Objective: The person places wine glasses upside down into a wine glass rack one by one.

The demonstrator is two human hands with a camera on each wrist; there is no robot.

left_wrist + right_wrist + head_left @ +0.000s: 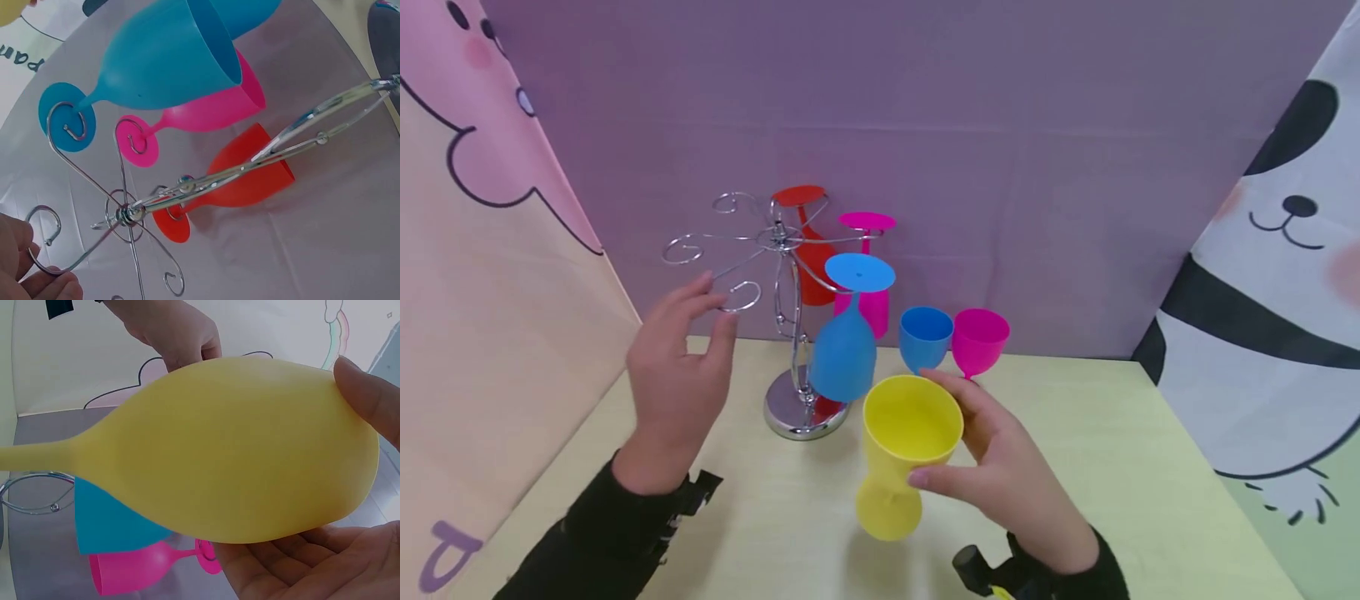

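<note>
My right hand (1000, 467) grips a yellow plastic goblet (913, 421) by its bowl, thumb on the near side and fingers on the far side. The goblet is upright, mouth up, above the table. My left hand (681, 367) pinches a curled hook of a chrome stemware rack (805, 417) between thumb and fingers; the left wrist view shows the wire (59, 270) between the fingers. Upside down on other hooks hang a blue goblet (844, 358), a pink goblet (867, 221) and a red goblet (812, 267). Other hooks at the rack's left carry nothing.
Behind the yellow goblet, a second blue goblet (927, 333) and a second pink goblet (981, 340) stand upright at the table's back edge. A purple cloth backdrop (1075, 208) rises behind the pale table (1150, 467), with printed cloths left and right.
</note>
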